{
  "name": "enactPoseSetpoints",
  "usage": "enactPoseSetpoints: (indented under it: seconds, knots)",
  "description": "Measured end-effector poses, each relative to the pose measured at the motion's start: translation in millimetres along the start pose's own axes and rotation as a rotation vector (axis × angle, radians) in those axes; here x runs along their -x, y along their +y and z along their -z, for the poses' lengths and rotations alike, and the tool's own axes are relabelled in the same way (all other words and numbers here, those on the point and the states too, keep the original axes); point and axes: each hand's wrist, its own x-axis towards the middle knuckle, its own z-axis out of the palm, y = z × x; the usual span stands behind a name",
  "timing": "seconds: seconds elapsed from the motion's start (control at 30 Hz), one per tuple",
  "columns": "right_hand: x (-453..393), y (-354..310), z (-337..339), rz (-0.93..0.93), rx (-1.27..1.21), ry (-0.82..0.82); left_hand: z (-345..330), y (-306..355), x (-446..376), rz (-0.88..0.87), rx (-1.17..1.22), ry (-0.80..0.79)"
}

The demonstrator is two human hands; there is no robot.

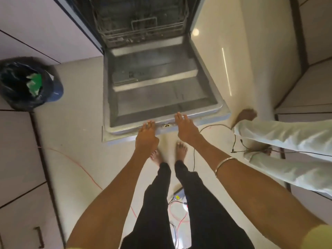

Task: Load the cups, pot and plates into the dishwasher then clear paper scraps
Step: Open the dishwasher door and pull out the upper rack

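The dishwasher door (154, 90) lies folded down in front of me, steel inner side up. Behind it, inside the machine, the grey wire lower rack (143, 27) looks bare, though it is blurred. My left hand (146, 135) holds the door's front edge left of the latch, fingers curled over the rim. My right hand (185, 128) holds the same edge right of the latch, fingers laid straight on top. No cups, pot, plates or paper scraps are in view.
A bin with a black bag (27, 83) stands on the floor at the left, something green inside. Another person's leg in white trousers (280, 137) stands at the right, the foot (247, 115) near the door's corner. Black and red cables (233, 141) trail over the floor.
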Motion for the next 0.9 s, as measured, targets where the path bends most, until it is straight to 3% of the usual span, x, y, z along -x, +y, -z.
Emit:
enactPoseSetpoints:
  seconds: [0.5, 0.9]
  knots:
    - [-80.1, 34.7, -176.8, 0.046, 0.099, -0.159, -198.8, -57.3, -78.5, 0.020, -0.003, -0.125]
    - [-140.2, 52.8, -248.7, 0.049, 0.112, -0.187, -268.4, -81.0, -141.4, 0.065, -0.040, -0.255]
